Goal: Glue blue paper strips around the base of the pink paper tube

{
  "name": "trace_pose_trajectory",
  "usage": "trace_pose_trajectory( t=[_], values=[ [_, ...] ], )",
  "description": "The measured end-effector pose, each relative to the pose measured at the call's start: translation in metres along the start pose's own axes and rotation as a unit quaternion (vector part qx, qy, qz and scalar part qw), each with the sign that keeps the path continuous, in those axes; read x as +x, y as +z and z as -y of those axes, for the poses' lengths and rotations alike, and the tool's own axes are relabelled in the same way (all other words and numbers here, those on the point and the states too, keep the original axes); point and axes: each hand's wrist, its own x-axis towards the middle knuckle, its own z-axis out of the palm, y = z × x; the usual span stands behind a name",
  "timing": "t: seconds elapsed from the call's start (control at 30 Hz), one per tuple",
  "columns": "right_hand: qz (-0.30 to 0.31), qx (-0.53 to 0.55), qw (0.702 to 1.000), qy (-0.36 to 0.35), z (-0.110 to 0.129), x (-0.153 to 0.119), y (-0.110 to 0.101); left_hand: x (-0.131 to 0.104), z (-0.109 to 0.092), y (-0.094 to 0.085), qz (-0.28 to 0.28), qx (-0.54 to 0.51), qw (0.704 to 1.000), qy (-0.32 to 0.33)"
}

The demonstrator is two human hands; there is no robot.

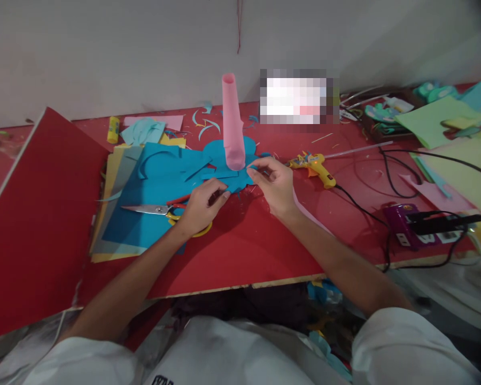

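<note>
A blue scalloped paper piece (244,184) lies at the middle of the table, pinched at its right edge between the thumb and fingertips of my right hand (278,187). At the near left of that piece, my left hand (202,208) has curled fingers, thumb and index closing on its edge. A rolled pink paper tube (233,120) stands upright on the blue paper, close to both hands. Partly under my left hand are scissors (150,209) with red and yellow handles, resting on a blue sheet (124,227). Narrow blue strips (220,174) lie between the hands.
A yellow glue gun (318,168) with a clear stick lies right, its cord running to a purple power box (403,227). A red board (36,224) leans at left. A glue stick (113,130), paper scraps and green sheets (433,120) are on the red table (240,256).
</note>
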Motion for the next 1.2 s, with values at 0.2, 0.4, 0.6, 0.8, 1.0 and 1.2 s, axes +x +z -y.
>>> trace_pose_trajectory(
  t=[0.2,0.4,0.6,0.8,1.0,1.2],
  values=[
    [-0.020,0.002,1.000,-0.024,0.0005,-0.0016,0.0010,-0.0002,-0.0002,-0.0006,0.001,-0.001,1.000,-0.009],
    [-0.036,-0.018,0.999,-0.025,-0.0004,-0.0011,0.0016,-0.0006,0.0010,0.0007,-0.013,0.007,1.000,-0.015],
    [-0.036,0.014,0.999,-0.013,-0.0007,-0.0017,0.0011,-0.0011,0.0028,0.0011,-0.024,0.002,1.000,-0.015],
    [-0.046,0.013,0.999,-0.007,-0.0017,-0.0020,0.0017,0.0000,0.0021,-0.0019,-0.029,0.021,0.999,-0.013],
    [-0.045,0.005,0.999,-0.014,-0.0035,-0.0025,0.0017,0.0013,0.0019,-0.0019,-0.032,0.034,0.999,-0.005],
    [-0.040,0.009,0.999,-0.030,-0.0053,-0.0030,-0.0003,0.0011,0.0061,-0.0030,-0.024,0.039,0.999,-0.003]
  ],
)
